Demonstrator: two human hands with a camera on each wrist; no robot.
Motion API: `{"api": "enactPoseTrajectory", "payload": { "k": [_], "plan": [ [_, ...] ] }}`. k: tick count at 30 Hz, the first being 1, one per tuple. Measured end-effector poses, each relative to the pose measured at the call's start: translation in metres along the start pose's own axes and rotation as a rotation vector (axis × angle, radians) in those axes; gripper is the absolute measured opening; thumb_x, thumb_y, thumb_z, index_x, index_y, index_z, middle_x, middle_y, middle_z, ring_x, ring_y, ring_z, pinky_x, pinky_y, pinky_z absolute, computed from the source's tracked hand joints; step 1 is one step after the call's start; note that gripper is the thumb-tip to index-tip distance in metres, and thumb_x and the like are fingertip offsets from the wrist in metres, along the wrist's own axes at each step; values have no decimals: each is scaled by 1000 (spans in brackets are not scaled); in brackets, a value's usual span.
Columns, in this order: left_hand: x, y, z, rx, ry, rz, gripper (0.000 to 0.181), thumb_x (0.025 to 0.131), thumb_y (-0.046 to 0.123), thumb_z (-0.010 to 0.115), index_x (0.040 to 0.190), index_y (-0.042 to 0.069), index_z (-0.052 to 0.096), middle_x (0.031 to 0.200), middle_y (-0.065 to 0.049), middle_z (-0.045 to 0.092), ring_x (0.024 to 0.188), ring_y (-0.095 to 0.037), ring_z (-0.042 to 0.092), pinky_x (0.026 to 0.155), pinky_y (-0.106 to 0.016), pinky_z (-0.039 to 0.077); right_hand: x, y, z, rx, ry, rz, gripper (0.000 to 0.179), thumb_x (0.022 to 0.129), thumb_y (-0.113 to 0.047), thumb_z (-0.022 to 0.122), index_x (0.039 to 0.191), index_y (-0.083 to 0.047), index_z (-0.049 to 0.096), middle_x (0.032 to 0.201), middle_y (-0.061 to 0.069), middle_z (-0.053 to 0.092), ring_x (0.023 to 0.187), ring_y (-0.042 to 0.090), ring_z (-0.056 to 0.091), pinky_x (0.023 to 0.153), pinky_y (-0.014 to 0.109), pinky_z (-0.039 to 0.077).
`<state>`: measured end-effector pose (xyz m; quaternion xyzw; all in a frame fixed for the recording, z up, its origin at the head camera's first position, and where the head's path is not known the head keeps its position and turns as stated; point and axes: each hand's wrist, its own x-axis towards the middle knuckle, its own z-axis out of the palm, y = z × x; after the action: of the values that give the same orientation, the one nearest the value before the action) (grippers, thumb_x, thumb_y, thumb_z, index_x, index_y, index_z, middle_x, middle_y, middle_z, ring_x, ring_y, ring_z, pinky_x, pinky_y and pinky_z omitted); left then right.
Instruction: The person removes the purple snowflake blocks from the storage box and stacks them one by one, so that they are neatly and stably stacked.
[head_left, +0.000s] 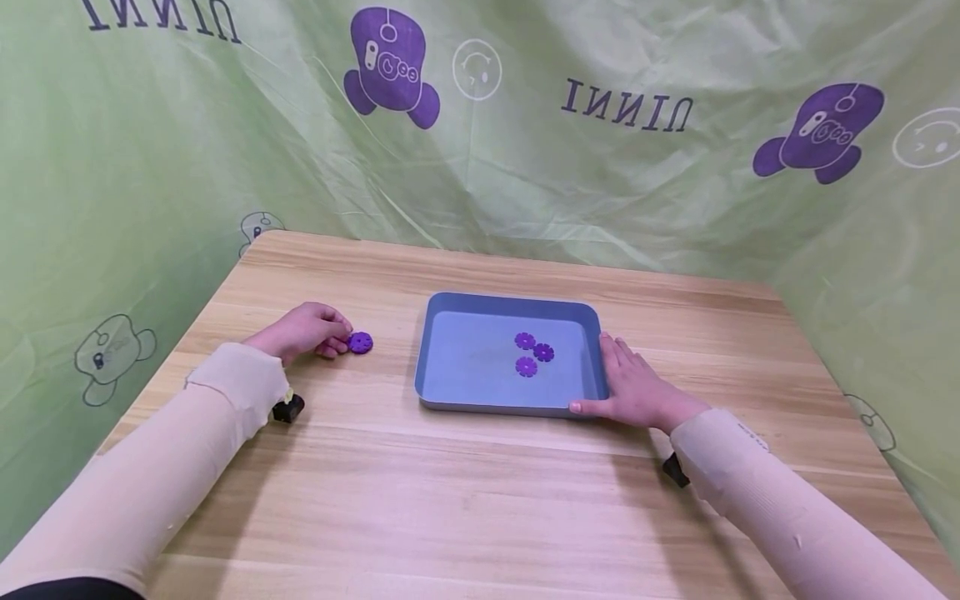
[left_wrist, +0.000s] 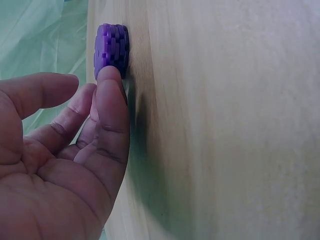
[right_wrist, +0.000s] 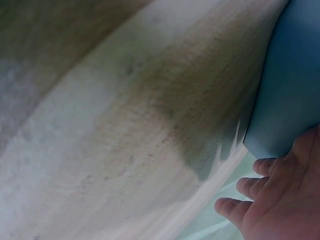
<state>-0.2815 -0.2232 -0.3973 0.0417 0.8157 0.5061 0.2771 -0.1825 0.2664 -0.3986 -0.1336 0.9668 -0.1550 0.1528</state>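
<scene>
A small stack of purple flower-shaped discs [head_left: 361,342] sits on the left part of the table. My left hand [head_left: 306,330] is beside it, one fingertip right at the lower edge of the stack [left_wrist: 111,49] in the left wrist view. The thumb [left_wrist: 55,90] stands apart from the other fingers, with nothing between them. Three purple flower discs [head_left: 527,367] lie inside a blue-grey tray [head_left: 438,350], right of its middle. At the tray's right end rests my right hand [head_left: 637,387], its fingers extended along the outer side wall and its thumb at the front rim near the corner.
The tray stands near the middle of a wooden table [head_left: 465,500]. Green curtain [head_left: 510,183] with purple printed figures hangs behind and at both sides. A small black device [head_left: 288,408] shows at the left wrist, and another [head_left: 675,471] at the right wrist.
</scene>
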Motion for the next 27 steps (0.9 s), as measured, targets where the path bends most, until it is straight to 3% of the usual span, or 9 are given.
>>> {"api": "enactPoseTrajectory", "payload": {
  "k": [15,18,23,27],
  "plan": [
    [-1,-1,1,28,11,22,25,104,2,55,121,-16,53,95,-9,66,80,-13,62,70,-26,57,1,-1,1,5,-8,3,129,86,-68,70,156,17,1,163,38,4,150,56,5,121,65,9],
    [-2,-1,1,147,-4,64,33,101,6,62,128,-11,52,101,-13,64,80,-18,62,70,-30,56,1,-1,1,8,-9,0,129,86,-68,70,156,16,1,163,38,4,150,56,5,121,65,9],
    [0,4,5,498,-20,196,51,89,9,76,135,-1,56,110,-19,61,88,-28,59,78,-41,52,0,-2,0,14,-12,2,129,87,-67,71,156,17,1,163,39,4,150,56,4,121,65,8],
    [4,10,11,677,-22,277,46,85,6,78,129,0,63,107,-19,64,97,-32,59,90,-48,50,0,-2,-1,20,-15,7,129,87,-67,71,156,17,1,163,38,3,150,56,4,121,64,8]
  ]
}}
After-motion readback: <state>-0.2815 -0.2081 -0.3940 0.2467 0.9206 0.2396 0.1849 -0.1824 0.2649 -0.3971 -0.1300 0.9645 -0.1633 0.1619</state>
